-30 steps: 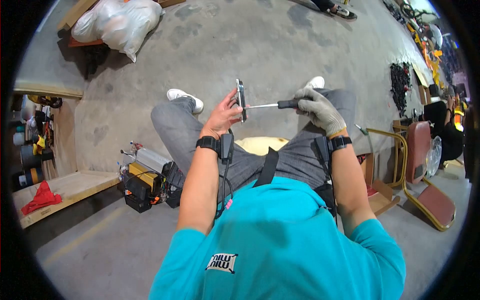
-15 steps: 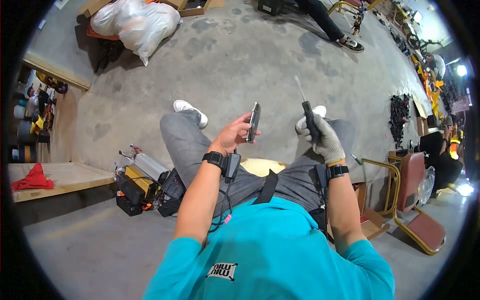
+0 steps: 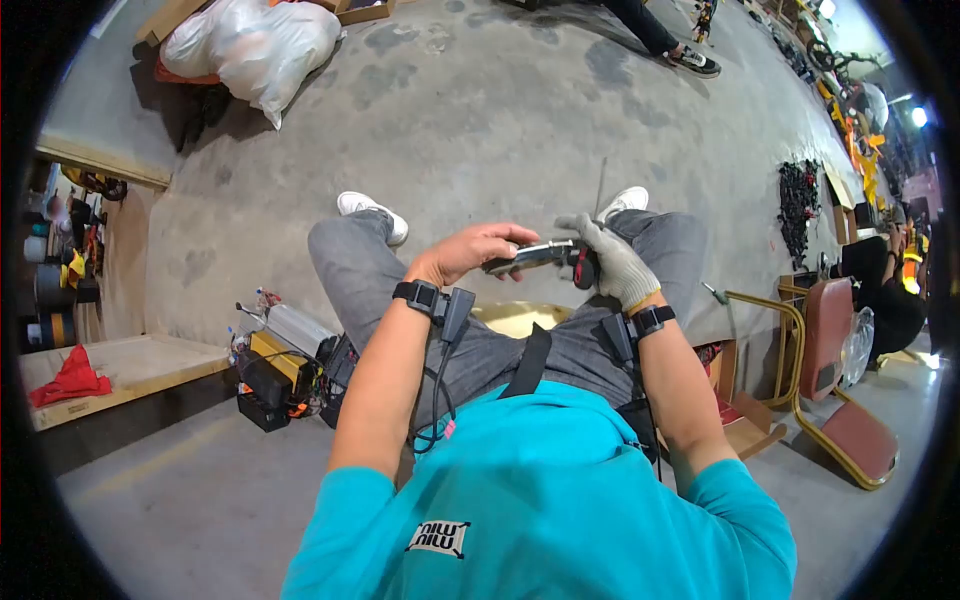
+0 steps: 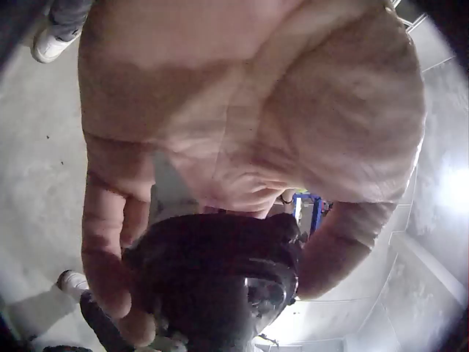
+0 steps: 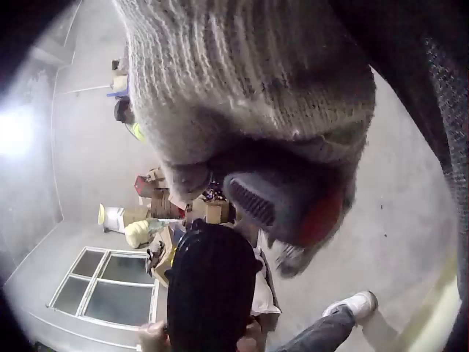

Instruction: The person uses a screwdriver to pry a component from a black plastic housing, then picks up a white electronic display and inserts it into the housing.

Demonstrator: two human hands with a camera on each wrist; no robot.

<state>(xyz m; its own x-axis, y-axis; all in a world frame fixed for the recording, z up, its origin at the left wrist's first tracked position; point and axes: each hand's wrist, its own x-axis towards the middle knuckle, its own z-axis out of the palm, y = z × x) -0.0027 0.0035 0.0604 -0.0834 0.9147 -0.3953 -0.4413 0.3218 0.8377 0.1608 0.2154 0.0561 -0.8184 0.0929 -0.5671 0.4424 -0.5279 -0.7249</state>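
Note:
My bare left hand (image 3: 470,252) grips a dark, rounded device with a shiny metallic edge (image 3: 535,256), its thumb and fingers on opposite sides. In the left wrist view the black body of this device (image 4: 209,268) sits between the fingers, and its far face is hidden. In a knitted grey glove, my right hand (image 3: 622,268) holds a screwdriver (image 3: 584,268) by its black-and-red handle, the thin shaft pointing away from me. Those gloved fingers are right at the device's right end. The right wrist view shows the screwdriver's handle end (image 5: 253,199) under the palm, beside the black device (image 5: 209,286).
Beside my left knee sits a pile of electrical parts (image 3: 285,350). A low wooden platform (image 3: 150,365) with a red cloth (image 3: 72,378) is further left. White bags (image 3: 250,55) lie ahead on the left; a tipped chair (image 3: 830,350) lies at right. Another person's shoe (image 3: 695,62) is ahead.
The screwdriver first reached across to the device, then swung away to point forward. Now my right hand has come left to the device, which has turned from upright to nearly sideways.

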